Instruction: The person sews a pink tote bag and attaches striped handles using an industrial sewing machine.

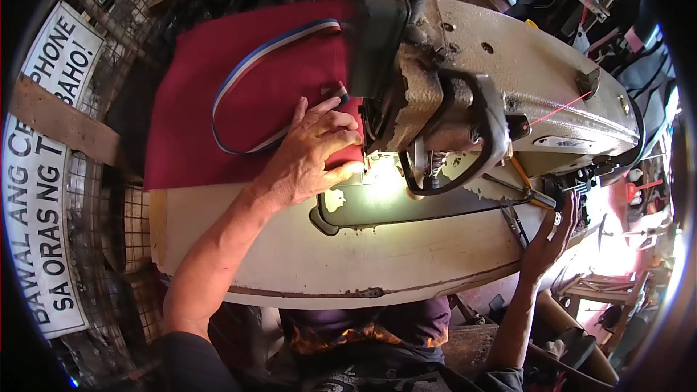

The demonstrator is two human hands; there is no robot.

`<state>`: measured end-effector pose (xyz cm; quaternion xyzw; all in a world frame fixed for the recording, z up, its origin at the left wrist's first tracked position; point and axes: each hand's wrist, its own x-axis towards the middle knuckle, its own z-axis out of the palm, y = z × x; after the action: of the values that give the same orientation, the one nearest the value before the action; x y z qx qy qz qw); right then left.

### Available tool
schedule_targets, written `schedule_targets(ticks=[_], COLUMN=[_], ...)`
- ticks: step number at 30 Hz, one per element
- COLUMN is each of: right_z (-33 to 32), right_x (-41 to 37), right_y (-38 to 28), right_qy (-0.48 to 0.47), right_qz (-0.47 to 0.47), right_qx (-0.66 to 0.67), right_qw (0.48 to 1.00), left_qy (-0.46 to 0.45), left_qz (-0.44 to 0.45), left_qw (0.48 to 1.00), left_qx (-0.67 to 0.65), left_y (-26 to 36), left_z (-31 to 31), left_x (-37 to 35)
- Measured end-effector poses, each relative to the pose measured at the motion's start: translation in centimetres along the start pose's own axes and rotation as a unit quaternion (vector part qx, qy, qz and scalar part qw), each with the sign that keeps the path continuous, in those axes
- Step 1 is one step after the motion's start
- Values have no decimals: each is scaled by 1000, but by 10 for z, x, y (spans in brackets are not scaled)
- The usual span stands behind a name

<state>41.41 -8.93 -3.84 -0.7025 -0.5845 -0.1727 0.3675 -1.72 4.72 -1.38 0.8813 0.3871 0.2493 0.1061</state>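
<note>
A piece of dark red fabric (189, 116) lies on the sewing machine's bed, its right edge close to the needle area. A narrow blue, white and dark striped ribbon (239, 72) loops over the fabric, and one end runs under my left fingers. My left hand (312, 145) rests palm down on the fabric, fingers apart and slightly bent, the thumb near the lit sewing area. On the right, my right hand (548, 239) is at the table beside the machine, its fingers stretched out. Near them lie a metal tool (514, 225) and an orange-handled tool (521, 173).
The worn sewing machine (501, 51) takes up the middle and right, with red thread (559, 110) across its arm. Its pale table (290, 261) curves in front of my lap. Wire mesh with a lettered sign (40, 225) stands left. Clutter fills the right background.
</note>
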Motion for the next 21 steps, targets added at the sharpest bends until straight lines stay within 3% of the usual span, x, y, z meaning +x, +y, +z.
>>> schedule_targets(ticks=[6,9,21], right_z=[-1,0,0], right_x=[-5,-6,-5], right_y=[9,10,9], right_qy=[6,9,5], right_qz=[9,26,23], right_qx=[68,89,105], right_qw=[998,996,994], left_qy=[9,-8,-48], left_qz=[-3,30,15], left_qw=[1000,995,995], left_qx=[25,98,85], left_y=[1,2,-5], left_z=[1,4,-1], left_x=[3,0,2])
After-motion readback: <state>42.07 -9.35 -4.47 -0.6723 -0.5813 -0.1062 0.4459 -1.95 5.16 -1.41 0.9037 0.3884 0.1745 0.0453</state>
